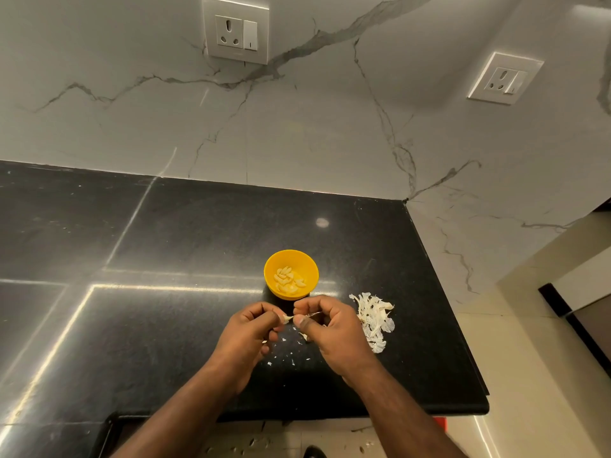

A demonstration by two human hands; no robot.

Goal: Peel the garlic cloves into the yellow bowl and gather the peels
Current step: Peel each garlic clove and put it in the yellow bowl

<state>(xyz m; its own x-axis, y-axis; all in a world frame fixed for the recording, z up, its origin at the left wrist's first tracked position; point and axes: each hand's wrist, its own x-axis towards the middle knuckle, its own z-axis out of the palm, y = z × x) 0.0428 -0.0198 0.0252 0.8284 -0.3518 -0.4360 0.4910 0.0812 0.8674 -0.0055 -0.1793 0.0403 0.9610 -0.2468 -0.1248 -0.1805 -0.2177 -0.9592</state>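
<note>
Right now both hands work one garlic clove (287, 319) just above the counter (172, 325), near its front right corner. The left hand (250, 328) pinches the clove between curled fingers (268, 317), while the right hand (325, 325) has its thumb and fingers closed on a strip of skin (312, 315) coming off it. The yellow bowl (291, 274) sits just behind the hands, holding peeled cloves (289, 280). A pile of peels (375, 320) lies beside the right hand, toward the right edge, with small flakes (291, 353) scattered under the wrists. The likely slip: the clove could pop from the pinch and fall short of the bowl, and the right wrist might sweep light peels off the counter's edge.
</note>
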